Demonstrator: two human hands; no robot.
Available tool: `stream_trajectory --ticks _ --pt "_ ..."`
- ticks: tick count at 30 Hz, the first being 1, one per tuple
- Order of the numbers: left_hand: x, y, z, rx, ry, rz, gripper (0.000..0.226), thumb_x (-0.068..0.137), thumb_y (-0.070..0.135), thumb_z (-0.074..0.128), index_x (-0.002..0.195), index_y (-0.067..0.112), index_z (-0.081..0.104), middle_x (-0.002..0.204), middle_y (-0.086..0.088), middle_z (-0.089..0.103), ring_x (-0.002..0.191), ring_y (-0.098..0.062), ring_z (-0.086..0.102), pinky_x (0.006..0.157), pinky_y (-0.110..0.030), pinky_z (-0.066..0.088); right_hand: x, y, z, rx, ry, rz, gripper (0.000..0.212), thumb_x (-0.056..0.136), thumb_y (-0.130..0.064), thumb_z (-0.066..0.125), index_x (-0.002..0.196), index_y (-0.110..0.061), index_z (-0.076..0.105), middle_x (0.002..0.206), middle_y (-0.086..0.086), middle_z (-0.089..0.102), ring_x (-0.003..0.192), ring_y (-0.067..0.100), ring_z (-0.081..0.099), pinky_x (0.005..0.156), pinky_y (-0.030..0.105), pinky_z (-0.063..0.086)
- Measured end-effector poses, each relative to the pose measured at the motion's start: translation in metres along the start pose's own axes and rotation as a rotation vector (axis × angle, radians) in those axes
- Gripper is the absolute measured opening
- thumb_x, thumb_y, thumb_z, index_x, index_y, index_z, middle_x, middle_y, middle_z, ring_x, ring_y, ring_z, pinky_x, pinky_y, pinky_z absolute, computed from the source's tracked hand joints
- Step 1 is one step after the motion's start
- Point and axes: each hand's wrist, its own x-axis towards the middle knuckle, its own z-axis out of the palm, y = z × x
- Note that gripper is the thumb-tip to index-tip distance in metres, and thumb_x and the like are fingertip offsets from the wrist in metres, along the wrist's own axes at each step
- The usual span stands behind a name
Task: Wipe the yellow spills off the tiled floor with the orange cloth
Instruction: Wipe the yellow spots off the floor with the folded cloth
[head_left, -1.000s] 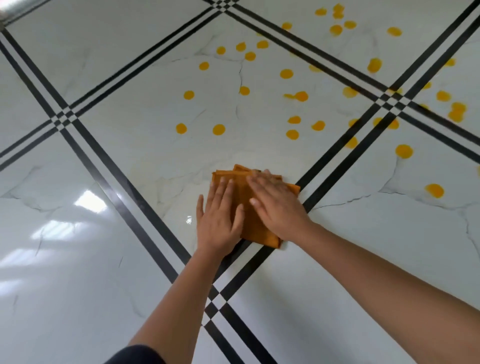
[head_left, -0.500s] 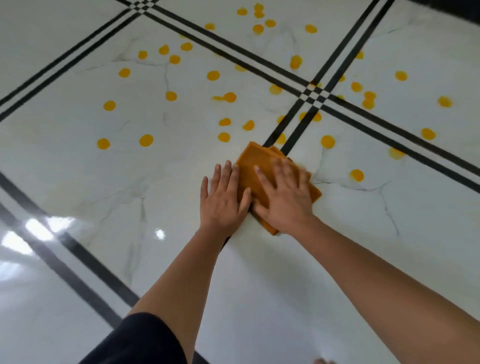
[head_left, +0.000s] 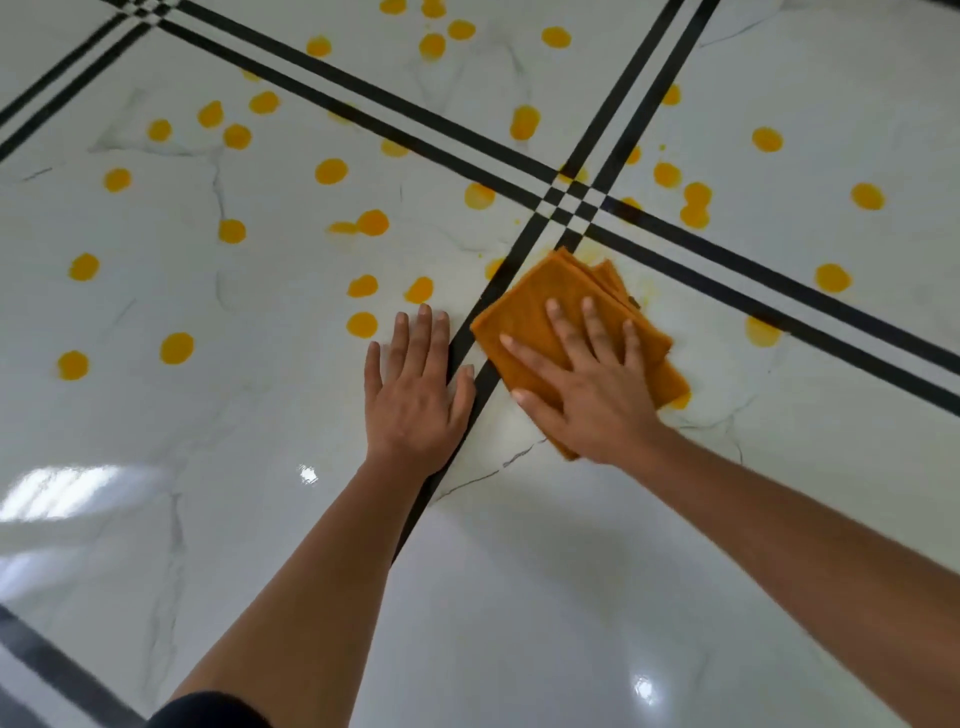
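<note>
Head view: the tiled floor is glossy white marble-look tile with thin grey veins and bright window glare low on the left. Pairs of black stripes run along the tile joints and cross in a small checkered knot just above the cloth.

The orange cloth is a folded, fuzzy, roughly square pad with several layers showing at its far corner. It lies flat on the floor just below and right of the stripe crossing, its left edge beside one black stripe.

The right hand lies palm-down on the cloth with fingers spread wide and straight, pressing on it rather than gripping it. The left hand rests flat on bare tile just left of the cloth, fingers extended and close together, holding nothing; its thumb side lies over a black stripe. A dark sleeve shows at the bottom edge.

The yellow spills are round, opaque drops scattered over the far half of the floor, dense to the upper left and across the stripes to the upper right. One drop sits just beyond the left fingertips, and a faint yellow smear marks the tile at the cloth's far corner. Another drop lies to the cloth's right. The near floor below both forearms is open, clean tile.
</note>
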Motion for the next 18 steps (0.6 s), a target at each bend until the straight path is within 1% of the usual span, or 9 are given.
stream_trajectory --ticks 2,6,8,10,12,13,14,16,18 --pt "0.004 0.009 0.0 0.015 -0.021 0.016 0.072 0.084 0.053 -0.004 0.149 0.022 0.002 0.158 0.002 -0.001 0.144 -0.014 -0.008 0.112 -0.035 -0.011 0.013 0.034 -0.006 -0.026 -0.043 -0.061 0.06 0.081 -0.072 -0.002 0.138 -0.055 -0.015 0.159 0.0 -0.006 0.144 0.033 -0.007 0.11 0.061 -0.001" --pt "0.009 0.031 0.001 0.018 -0.055 0.049 0.072 0.084 0.052 -0.001 0.149 0.021 0.004 0.158 0.002 0.002 0.144 -0.016 -0.004 0.113 -0.035 -0.009 0.034 0.06 -0.013 0.11 0.009 0.319 0.061 0.086 -0.066 0.001 0.144 -0.049 -0.001 0.159 -0.001 0.001 0.145 0.033 -0.004 0.11 0.061 -0.002" --pt "0.007 0.041 0.002 0.019 -0.057 0.034 0.071 0.085 0.052 0.0 0.149 0.021 0.007 0.157 0.001 0.005 0.144 -0.017 -0.001 0.113 -0.035 -0.008 0.006 0.041 -0.004 0.097 0.021 0.199 0.057 0.09 -0.063 0.006 0.145 -0.047 0.003 0.159 0.001 0.007 0.144 0.035 0.001 0.11 0.062 0.0" --pt "0.004 0.054 0.0 0.032 -0.073 0.034 0.07 0.087 0.052 0.002 0.149 0.02 0.008 0.157 -0.001 0.007 0.144 -0.018 0.002 0.113 -0.037 -0.004 -0.036 0.042 0.0 0.047 -0.008 -0.076 0.055 0.091 -0.062 0.009 0.144 -0.047 0.008 0.157 0.002 0.017 0.143 0.036 0.011 0.108 0.065 0.011" --pt "-0.002 0.064 0.0 0.063 -0.119 0.067 0.071 0.086 0.053 0.0 0.149 0.02 0.005 0.158 -0.001 0.005 0.144 -0.018 0.0 0.114 -0.039 -0.003 -0.035 0.075 -0.006 -0.012 -0.084 -0.199 0.054 0.09 -0.062 0.003 0.142 -0.05 0.0 0.158 0.0 0.013 0.144 0.034 0.008 0.109 0.064 0.011" --pt "-0.006 0.068 0.0 0.074 -0.147 0.079 0.072 0.085 0.053 -0.002 0.149 0.02 0.002 0.158 0.0 0.001 0.144 -0.018 -0.003 0.114 -0.039 -0.005 -0.022 0.09 -0.01 0.006 -0.118 -0.093 0.054 0.088 -0.063 -0.002 0.141 -0.051 -0.008 0.159 -0.002 0.004 0.145 0.032 0.0 0.11 0.062 0.006" --pt "-0.009 0.071 -0.003 0.078 -0.175 0.079 0.073 0.084 0.053 -0.005 0.149 0.021 -0.001 0.158 0.001 -0.002 0.144 -0.018 -0.006 0.113 -0.038 -0.007 -0.011 0.098 -0.016 0.089 -0.126 0.097 0.055 0.088 -0.064 -0.003 0.14 -0.051 -0.013 0.159 -0.003 -0.005 0.145 0.03 -0.008 0.111 0.061 0.0" --pt "-0.01 0.074 -0.004 0.08 -0.18 0.066 0.073 0.083 0.052 -0.007 0.148 0.021 -0.005 0.157 0.002 -0.006 0.144 -0.017 -0.01 0.113 -0.038 -0.009 0.005 0.095 -0.016 0.187 -0.113 0.371 0.056 0.09 -0.063 0.003 0.142 -0.048 -0.014 0.158 -0.004 -0.015 0.143 0.031 -0.017 0.11 0.059 -0.008" --pt "-0.004 0.074 -0.006 0.09 -0.189 0.073 0.073 0.083 0.052 -0.007 0.148 0.021 -0.006 0.157 0.002 -0.008 0.143 -0.017 -0.012 0.113 -0.038 -0.009 -0.005 0.079 -0.016 0.154 -0.125 0.294 0.057 0.09 -0.063 0.004 0.14 -0.047 -0.019 0.156 -0.002 -0.02 0.141 0.034 -0.021 0.108 0.06 -0.011"
